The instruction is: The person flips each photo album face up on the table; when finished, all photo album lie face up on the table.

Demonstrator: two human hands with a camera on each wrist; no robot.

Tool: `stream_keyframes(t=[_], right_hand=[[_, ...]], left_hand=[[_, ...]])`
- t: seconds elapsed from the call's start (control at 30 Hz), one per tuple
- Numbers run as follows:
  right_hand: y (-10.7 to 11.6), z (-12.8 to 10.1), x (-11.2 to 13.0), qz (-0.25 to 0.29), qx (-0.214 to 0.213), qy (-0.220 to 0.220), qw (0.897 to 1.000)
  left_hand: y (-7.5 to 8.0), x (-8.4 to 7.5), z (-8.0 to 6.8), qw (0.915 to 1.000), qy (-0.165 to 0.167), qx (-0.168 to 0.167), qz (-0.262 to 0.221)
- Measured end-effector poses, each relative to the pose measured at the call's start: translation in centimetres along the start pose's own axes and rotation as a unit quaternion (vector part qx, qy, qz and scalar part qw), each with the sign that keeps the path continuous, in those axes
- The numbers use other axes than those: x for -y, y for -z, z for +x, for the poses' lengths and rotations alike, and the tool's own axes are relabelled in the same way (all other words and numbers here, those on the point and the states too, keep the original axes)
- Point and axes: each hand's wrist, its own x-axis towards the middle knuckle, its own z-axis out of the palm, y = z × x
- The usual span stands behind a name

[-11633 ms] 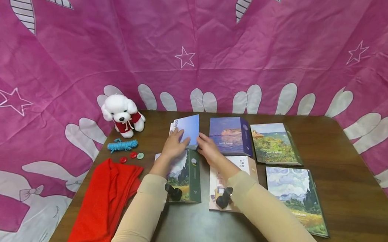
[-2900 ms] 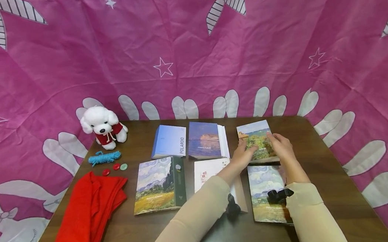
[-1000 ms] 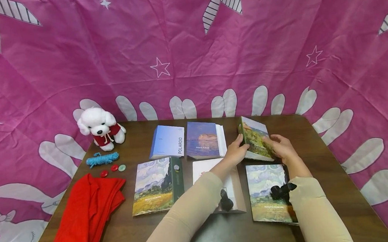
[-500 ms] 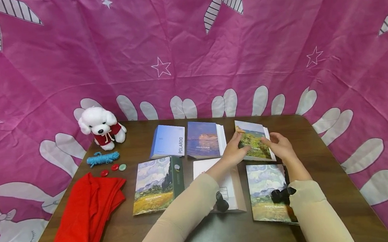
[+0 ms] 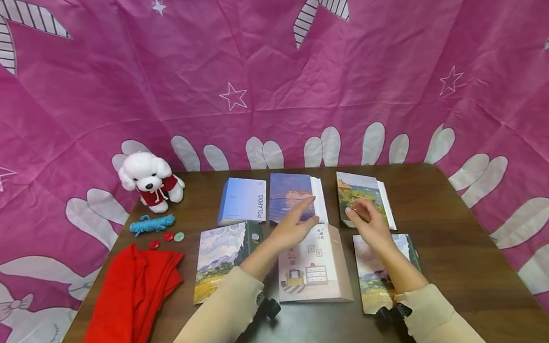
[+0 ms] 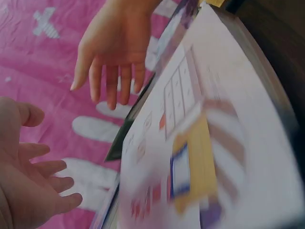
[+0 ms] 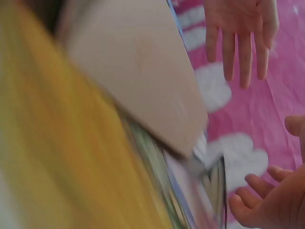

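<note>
My left hand hovers with fingers spread over the white album with a drawn room, its fingertips overlapping the purple seascape photo album in the head view. My right hand, thumb and fingers apart, is in front of the garden-by-the-sea photo album, whose white page edges show on its right side. Neither hand holds anything; both wrist views show empty palms, the left and the right. Below the right hand lies a landscape photo album, partly hidden by the forearm.
A blue Polaroid album lies back left, with another landscape photo album before it. Farther left are a white toy dog, blue yarn, red and green buttons and a red cloth. A pink curtain hangs behind.
Both hands have let go of the garden album, lifted and tilted a second ago, and drawn back toward me. Earlier they handled the Polaroid album; it and the purple album now lie turned round.
</note>
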Motion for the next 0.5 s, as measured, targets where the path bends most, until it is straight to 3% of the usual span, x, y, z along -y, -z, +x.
stream_keyframes(t=[0.1,0.33,0.5], right_hand=[[-1.8,-0.8,0.5,0.019,0.003,0.005,1.0],[-5.2,-1.9,1.5,0.077,0.02,0.025,0.997],[-7.0,-2.2,2.0,0.114,0.009,0.041,0.993]], left_hand=[[1.4,0.9,-1.7,0.9998,0.011,-0.017,0.008],[4.7,3.2,-5.2,0.9978,-0.001,-0.058,0.032],[7.2,6.0,-8.2,0.9938,0.036,-0.099,0.036]])
